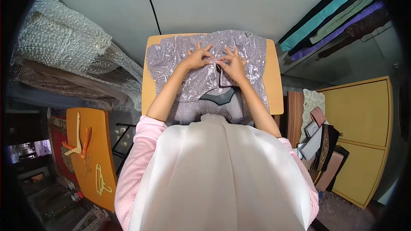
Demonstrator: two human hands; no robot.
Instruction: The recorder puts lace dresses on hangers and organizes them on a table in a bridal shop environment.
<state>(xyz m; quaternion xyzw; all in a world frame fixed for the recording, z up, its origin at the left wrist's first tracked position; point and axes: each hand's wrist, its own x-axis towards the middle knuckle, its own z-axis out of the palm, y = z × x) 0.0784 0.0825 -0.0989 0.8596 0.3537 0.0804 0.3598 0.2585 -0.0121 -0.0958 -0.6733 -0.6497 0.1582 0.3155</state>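
A mauve-grey patterned garment [173,61] with shiny whitish motifs lies spread over a small wooden table [275,80]. At its middle, my left hand [197,58] and my right hand [233,66] meet, each with thumb and index finger pinched on the fabric. The other fingers are spread out. Whatever fastening sits between the fingertips is too small to tell. Just below my right hand a dark slit shows in the cloth. Nearer to me, a black clothes hanger [220,97] shows at the garment's edge, partly covered by the fabric.
Left, a sequined white gown [64,29] hangs beside the table. Lower left, an orange-brown table [93,118] holds several hangers [78,134]. On the right stand a yellow cabinet [359,112], a pile of bags [313,141] and hanging clothes [324,16]. A black cable [149,0] runs down the wall.
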